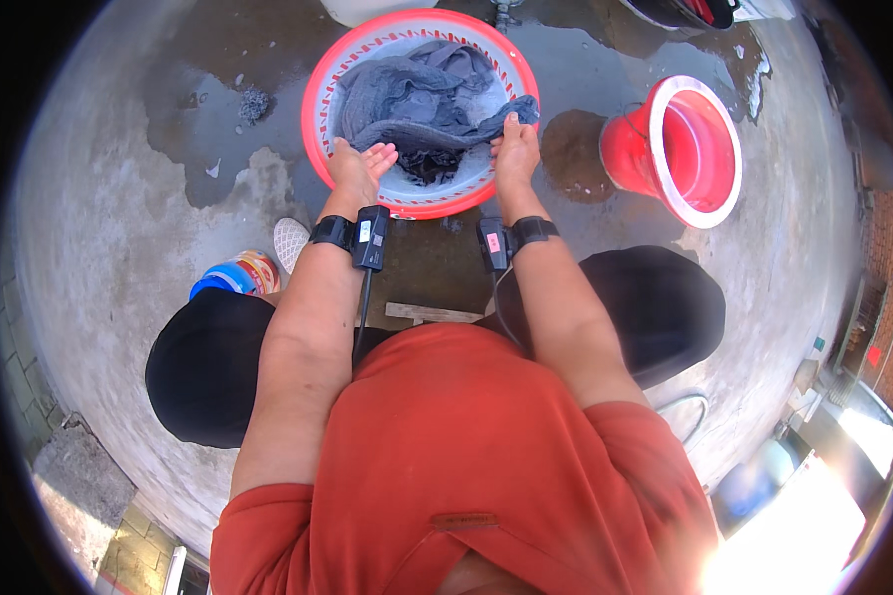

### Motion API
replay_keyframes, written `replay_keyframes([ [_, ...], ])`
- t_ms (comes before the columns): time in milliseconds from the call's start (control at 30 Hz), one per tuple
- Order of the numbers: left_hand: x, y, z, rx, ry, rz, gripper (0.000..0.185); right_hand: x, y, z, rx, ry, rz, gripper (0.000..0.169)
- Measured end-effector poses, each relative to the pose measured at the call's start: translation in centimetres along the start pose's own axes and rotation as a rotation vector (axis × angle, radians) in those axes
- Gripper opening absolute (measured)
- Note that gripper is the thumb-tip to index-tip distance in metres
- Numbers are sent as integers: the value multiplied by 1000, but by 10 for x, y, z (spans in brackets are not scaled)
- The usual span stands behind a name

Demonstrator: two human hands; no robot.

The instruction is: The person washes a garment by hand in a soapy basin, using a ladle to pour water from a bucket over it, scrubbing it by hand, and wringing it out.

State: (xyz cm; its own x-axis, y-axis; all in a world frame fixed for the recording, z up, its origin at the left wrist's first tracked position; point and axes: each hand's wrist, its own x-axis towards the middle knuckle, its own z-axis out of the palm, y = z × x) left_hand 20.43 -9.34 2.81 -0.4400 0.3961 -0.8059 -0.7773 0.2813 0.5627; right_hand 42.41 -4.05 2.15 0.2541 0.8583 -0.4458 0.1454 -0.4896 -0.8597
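Note:
A round plastic basin with a red rim point(312, 111) and a white patterned inside rests on the wet floor before me. In it lies a bunched grey-blue wet cloth point(387, 89), with suds around it. Darker fabric or dark water point(433, 167) shows below the cloth's near edge. My right hand point(517, 152) grips one twisted end of the cloth at the basin's right rim, thumb on top. My left hand point(361, 167) is at the left near rim, palm up and fingers spread, beside the cloth's near edge; the cloth is not clasped in it.
A red bucket point(625, 152) with a pale rim stands to the right. At left are a metal scouring pad point(254, 105), a blue-lidded labelled container point(242, 274) and a light shoe point(292, 244). A dark tub point(685, 11) sits far right; a hose point(703, 409) lies behind my right knee.

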Motion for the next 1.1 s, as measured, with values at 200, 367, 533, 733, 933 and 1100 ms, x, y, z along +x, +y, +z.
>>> replay_keyframes([
  [200, 9, -11, 2, 1051, -56, 859, 62, -2, 3, -2, -516, -7, -664, 27],
  [367, 50, -15, 26, 1861, -79, 1060, 73, 30, 14, 34, -774, -105, -717, 63],
  [533, 88, -28, 47, 2187, -232, 688, 86, 76, 30, 80, -901, -179, -227, 81],
  [733, 145, -31, 89, 2364, -226, 471, 99, 126, 52, 124, -1275, -292, -302, 74],
  [933, 159, -28, 107, 2303, -267, 353, 106, 149, 60, 127, -1246, -237, -428, 65],
  [1100, 142, -26, 74, 2207, -281, 556, 106, 123, 31, 88, -727, -94, -286, 38],
])
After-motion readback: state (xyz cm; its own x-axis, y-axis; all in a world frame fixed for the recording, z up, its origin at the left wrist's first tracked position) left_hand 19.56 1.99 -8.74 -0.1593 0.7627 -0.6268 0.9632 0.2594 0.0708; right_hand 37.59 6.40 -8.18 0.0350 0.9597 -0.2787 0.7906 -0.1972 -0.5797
